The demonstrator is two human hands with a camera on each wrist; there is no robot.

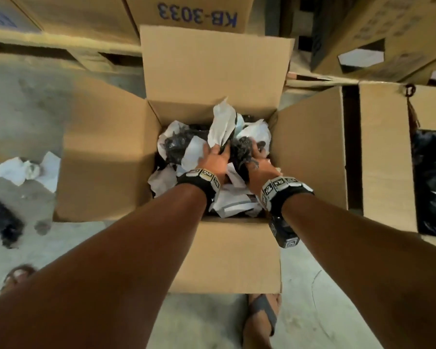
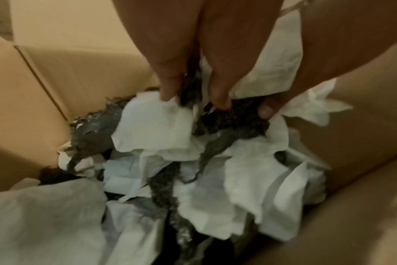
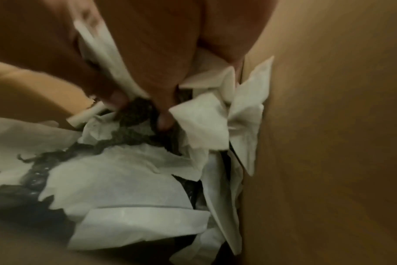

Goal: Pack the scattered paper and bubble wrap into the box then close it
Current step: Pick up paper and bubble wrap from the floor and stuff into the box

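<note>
The left hand point(image 2: 215, 53) reaches down from twelve o'clock. Its fingers point(image 2: 170, 86) pinch white paper point(image 2: 154, 129) and dark bubble wrap point(image 2: 231, 120). Brown box point(image 2: 45, 77) walls stand around.

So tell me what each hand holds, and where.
Both the left hand and right hand pinch the same dark crumpled bubble wrap at its top, over the open cardboard box.

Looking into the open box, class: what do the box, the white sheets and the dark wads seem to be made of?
Box: brown cardboard, matte, with creased fold lines at its flaps.
White sheets: probably thin paper, matte, crumpled with torn edges.
Dark wads: likely black bubble wrap, glossy with bumpy highlights; blur leaves it uncertain.
</note>
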